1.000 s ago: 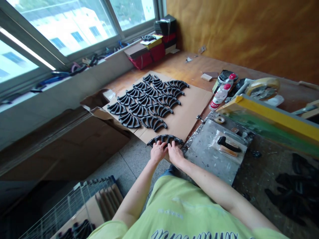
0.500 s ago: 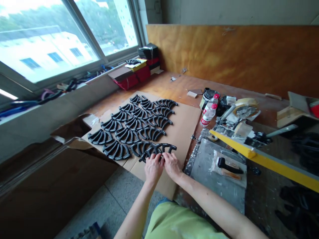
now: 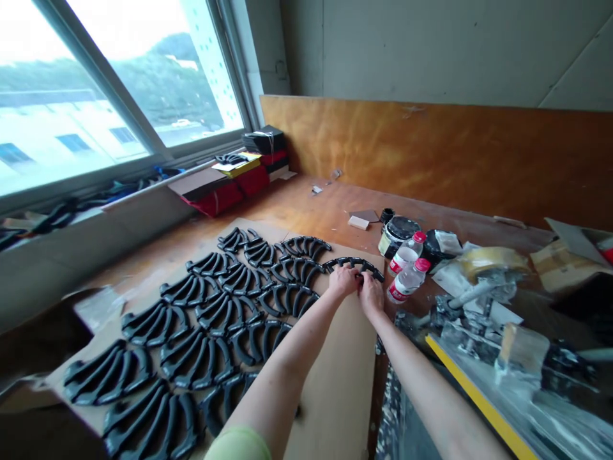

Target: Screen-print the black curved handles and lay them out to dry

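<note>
Right by the right edge of the table [image 3: 294,198], two red-capped plastic bottles [image 3: 407,281] stand close together, their labels red and white; how full they are is hard to tell. Behind them sits a tub [image 3: 402,229] with a dark lid, its contents hidden, and beside it a black container [image 3: 439,243] with something pale on top. Farther right, an open cardboard box [image 3: 569,252] shows a bit of red inside. Near the table's far left corner, red bundles [image 3: 230,191] carry a yellow item topped with black pieces. A cardboard sheet [image 3: 340,370] covers much of the table, with rows of black fan-shaped pieces [image 3: 225,313] over its left side. At its far right corner, the left hand [image 3: 343,281] and right hand [image 3: 370,295] grasp the near side of a curved black piece [image 3: 353,260]; whether it touches the sheet is unclear. A wooden panel [image 3: 421,153] lines the back edge, below a grey wall [image 3: 383,51], with a window [image 3: 177,83] at left.
</note>
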`<state>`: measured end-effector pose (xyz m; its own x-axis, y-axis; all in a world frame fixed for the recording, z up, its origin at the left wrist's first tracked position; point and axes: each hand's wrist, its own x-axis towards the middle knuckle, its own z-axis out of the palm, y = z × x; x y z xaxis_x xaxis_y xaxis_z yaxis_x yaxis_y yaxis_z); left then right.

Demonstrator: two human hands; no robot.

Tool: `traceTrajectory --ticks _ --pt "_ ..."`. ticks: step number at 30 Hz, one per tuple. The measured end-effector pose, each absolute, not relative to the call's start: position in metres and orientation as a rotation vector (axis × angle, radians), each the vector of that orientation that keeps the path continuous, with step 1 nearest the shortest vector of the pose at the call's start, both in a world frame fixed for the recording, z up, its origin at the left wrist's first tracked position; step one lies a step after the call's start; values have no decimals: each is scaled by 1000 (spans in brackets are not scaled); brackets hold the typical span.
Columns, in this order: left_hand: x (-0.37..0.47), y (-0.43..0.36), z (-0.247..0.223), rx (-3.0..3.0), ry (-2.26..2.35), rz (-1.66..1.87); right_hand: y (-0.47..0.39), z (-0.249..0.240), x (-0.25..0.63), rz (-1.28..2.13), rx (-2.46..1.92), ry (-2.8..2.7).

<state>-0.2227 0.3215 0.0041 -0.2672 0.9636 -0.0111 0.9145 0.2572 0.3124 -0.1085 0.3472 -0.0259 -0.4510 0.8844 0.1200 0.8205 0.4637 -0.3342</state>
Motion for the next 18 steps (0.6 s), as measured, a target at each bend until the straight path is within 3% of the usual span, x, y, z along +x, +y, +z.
traceTrajectory --ticks 9,18 --pt "-254 361 -34 1754 2312 293 380 -49 -140 438 -1602 -2509" --pt "-221 287 -40 1721 2405 659 350 -28 -115 481 -1341 -2576"
